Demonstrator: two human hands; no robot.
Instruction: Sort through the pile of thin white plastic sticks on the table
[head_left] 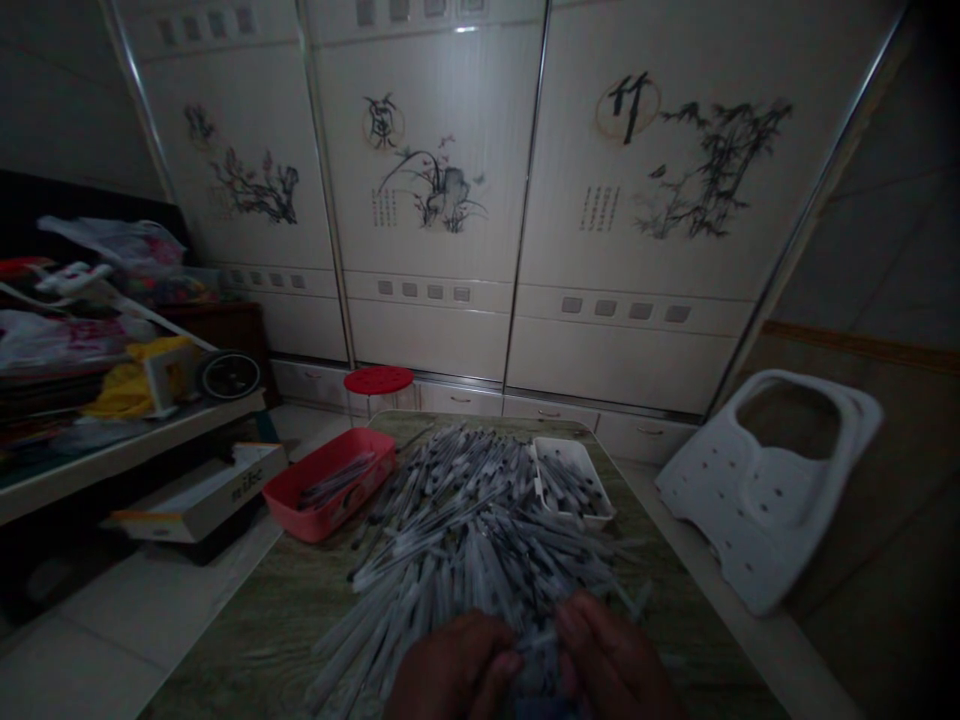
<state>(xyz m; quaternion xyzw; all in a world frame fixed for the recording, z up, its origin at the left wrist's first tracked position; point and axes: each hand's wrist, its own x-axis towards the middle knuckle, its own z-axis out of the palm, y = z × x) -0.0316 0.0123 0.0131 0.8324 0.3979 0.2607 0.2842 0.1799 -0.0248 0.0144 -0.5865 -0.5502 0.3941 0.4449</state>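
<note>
The only view comes from a camera worn on the person's head, close above the table [214,665] and facing forward and down across it toward the painted cabinets [427,320]. The left hand [450,665] and right hand [611,660] sit nearest, along the frame's bottom edge.

We log two bare human hands at the bottom edge of the head view: a broad, rounded left hand [450,672] and a similarly broad right hand [615,665], both cut off by the frame. The fingers [501,668] look thick and blunt-tipped. The light is dim, so we cannot make out nails or fine creases. Between the hands, right on the lower edge, we note a dark blue patch [547,708], possibly garment cloth, though it is too dark and cropped to tell.
</note>
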